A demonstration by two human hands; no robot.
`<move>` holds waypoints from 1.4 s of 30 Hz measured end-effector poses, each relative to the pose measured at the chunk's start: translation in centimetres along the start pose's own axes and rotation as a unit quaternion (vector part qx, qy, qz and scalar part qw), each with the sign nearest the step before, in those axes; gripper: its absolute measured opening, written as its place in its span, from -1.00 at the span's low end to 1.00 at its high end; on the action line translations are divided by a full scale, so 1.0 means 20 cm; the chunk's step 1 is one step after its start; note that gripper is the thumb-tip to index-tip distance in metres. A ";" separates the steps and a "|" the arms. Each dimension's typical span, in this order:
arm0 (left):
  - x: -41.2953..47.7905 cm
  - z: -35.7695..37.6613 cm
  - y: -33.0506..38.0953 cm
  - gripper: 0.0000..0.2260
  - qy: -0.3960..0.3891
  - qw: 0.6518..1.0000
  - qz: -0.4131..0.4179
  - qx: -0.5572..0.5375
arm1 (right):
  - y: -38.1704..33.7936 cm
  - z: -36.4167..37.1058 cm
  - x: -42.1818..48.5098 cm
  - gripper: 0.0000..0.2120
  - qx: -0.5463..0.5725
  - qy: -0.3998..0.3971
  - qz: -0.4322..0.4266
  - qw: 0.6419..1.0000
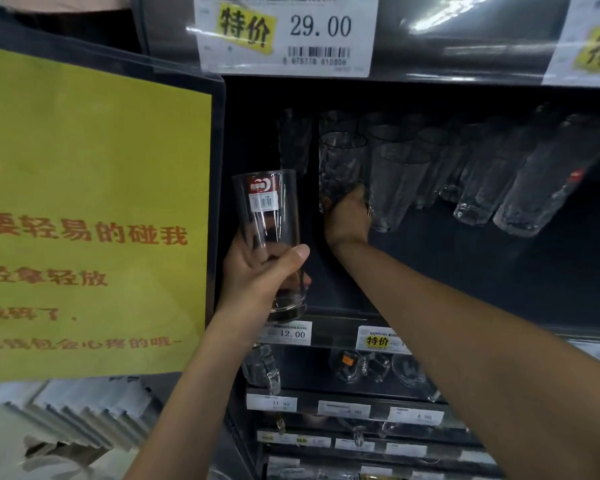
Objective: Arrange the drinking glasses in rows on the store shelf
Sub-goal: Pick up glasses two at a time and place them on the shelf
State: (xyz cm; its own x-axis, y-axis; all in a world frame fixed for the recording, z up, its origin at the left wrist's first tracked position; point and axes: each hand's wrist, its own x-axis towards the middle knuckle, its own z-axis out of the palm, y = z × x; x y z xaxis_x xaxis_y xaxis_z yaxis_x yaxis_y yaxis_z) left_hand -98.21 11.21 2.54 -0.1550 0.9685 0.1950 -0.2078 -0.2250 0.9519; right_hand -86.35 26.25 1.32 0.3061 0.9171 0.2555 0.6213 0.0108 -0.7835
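Left grip is wrapped around the lower half of a tall smooth glass, thumb across the front. The glass is upright, in the air just right of the yellow sign, and not yet on the shelf. Right grip reaches further right of the sign and deeper in, fingers curled round the foot of a textured glass at the front of the rows.

Risks:
- The textured glass is touching or nearly touching its neighbour. Sliding it sideways could knock that one and set off the packed rows further from the sign.
- Right grip holds low on a tall glass, so the top could tip if it is pushed fast.
- The smooth glass is held one-handed over the shelf's front lip. A looser grip means a drop onto the metal edge or the glassware on the lower shelf.
- The two glasses could clink together if the left one goes in before the right arm clears.

Materials and shapes:
- Smooth glass: clear, thin straight wall, thick heavy base, red and white barcode sticker near the rim.
- Textured glass and rows: clear, dimpled or hammered surface, slightly tapered tumblers.
- Shelf: dark, hard, matte, dim inside.
- Sign: glossy yellow sheet with red print.
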 end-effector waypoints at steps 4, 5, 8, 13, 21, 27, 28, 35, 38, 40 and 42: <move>0.01 -0.02 -0.02 -0.47 -0.008 1.000 0.004 -0.018 | 0.00 0.03 0.05 -0.43 -0.019 0.011 -0.002 1.000; 0.01 -0.03 -0.02 -0.42 -0.011 1.000 0.004 -0.020 | 0.00 0.04 0.07 -0.45 -0.034 0.013 -0.004 0.999; 0.00 -0.04 -0.02 -0.29 -0.017 1.000 -0.004 -0.021 | 0.00 0.03 0.10 -0.46 -0.094 0.016 -0.008 0.995; 0.01 -0.04 -0.03 -0.40 -0.023 0.999 -0.020 -0.027 | 0.00 0.05 0.15 -0.43 -0.082 0.006 -0.005 0.997; 0.01 -0.04 -0.02 -0.40 -0.027 0.999 -0.025 -0.034 | 0.02 0.09 0.22 -0.40 -0.030 0.000 0.010 1.000; 0.00 -0.04 -0.01 -0.24 -0.028 0.999 -0.014 -0.031 | 0.02 0.10 0.23 -0.39 -0.028 0.003 0.018 0.999; 0.00 -0.04 -0.01 -0.24 -0.027 0.999 -0.013 -0.032 | 0.01 0.09 0.23 -0.40 -0.029 0.003 0.019 0.999; 0.00 -0.04 -0.02 -0.26 -0.025 0.999 -0.005 -0.030 | 0.00 0.07 0.21 -0.56 -0.046 0.001 0.022 0.999; 0.00 -0.04 -0.02 -0.31 -0.023 0.999 -0.007 -0.028 | 0.00 0.07 0.21 -0.56 -0.056 0.000 0.021 0.998; 0.00 -0.04 -0.02 -0.35 -0.022 0.999 -0.010 -0.028 | 0.00 0.07 0.22 -0.55 -0.045 -0.002 0.023 0.999; 0.00 -0.04 -0.02 -0.33 -0.022 0.999 -0.008 -0.027 | 0.00 0.08 0.22 -0.54 -0.044 -0.001 0.025 0.999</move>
State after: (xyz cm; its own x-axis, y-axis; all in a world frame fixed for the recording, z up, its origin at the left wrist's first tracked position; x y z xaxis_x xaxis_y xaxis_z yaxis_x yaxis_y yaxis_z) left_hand -98.82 11.19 2.06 -0.1094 0.9756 0.1904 -0.2625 -0.2131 0.9411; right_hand -86.08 30.91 1.59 0.3371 0.9165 0.2152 0.6663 -0.0708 -0.7423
